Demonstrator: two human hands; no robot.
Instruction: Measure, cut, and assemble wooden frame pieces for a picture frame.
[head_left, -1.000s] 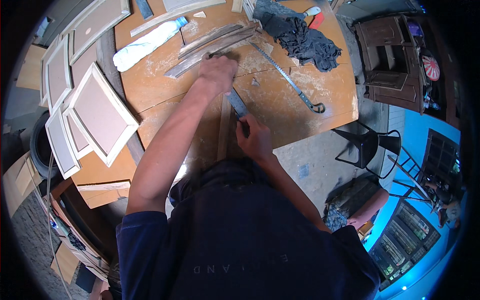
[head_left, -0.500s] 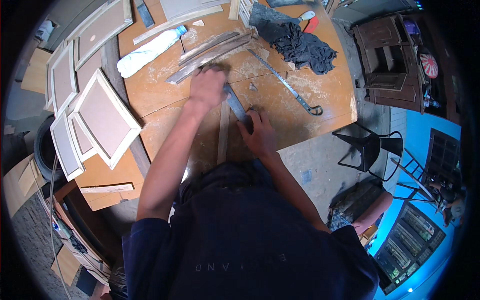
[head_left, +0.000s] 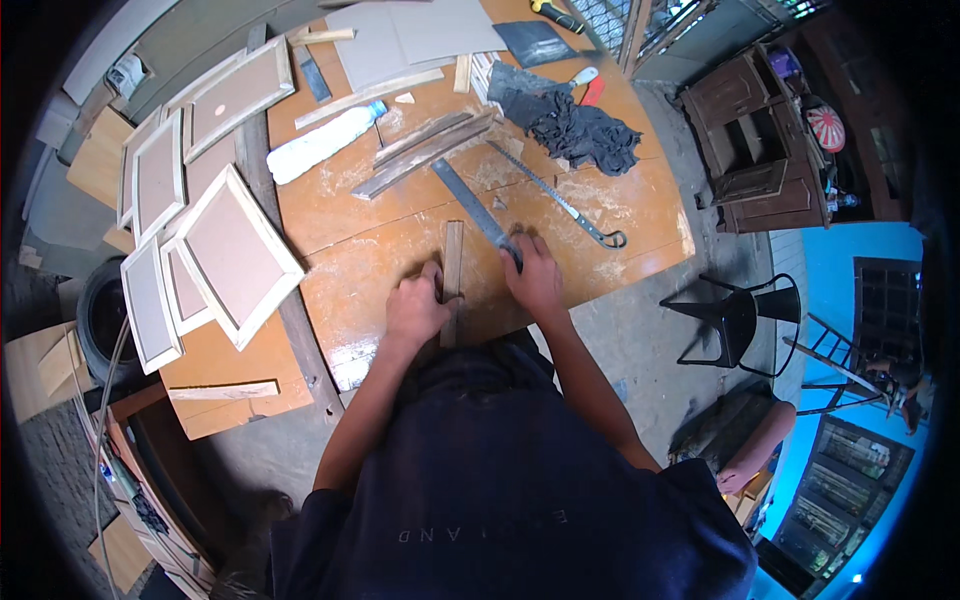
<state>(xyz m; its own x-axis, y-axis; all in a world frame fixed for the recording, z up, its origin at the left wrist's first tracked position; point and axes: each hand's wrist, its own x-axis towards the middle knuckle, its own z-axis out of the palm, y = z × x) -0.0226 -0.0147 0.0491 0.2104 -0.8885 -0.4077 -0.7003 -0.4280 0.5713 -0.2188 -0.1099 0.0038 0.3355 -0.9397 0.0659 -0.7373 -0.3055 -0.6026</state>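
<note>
A narrow wooden strip lies lengthwise on the orange wooden table in front of me. My left hand grips the strip's near end from the left. My right hand rests just right of the strip, closed on the near end of a flat grey metal ruler that runs away to the upper left.
Several framed panels lie at the table's left. Farther back are loose wood strips, a white plastic bottle, a handsaw, a dark cloth and grey boards. A black stool stands to the right of the table.
My left hand has drawn back from the far strips to the near end of the wooden strip. My right hand has stayed on the ruler.
</note>
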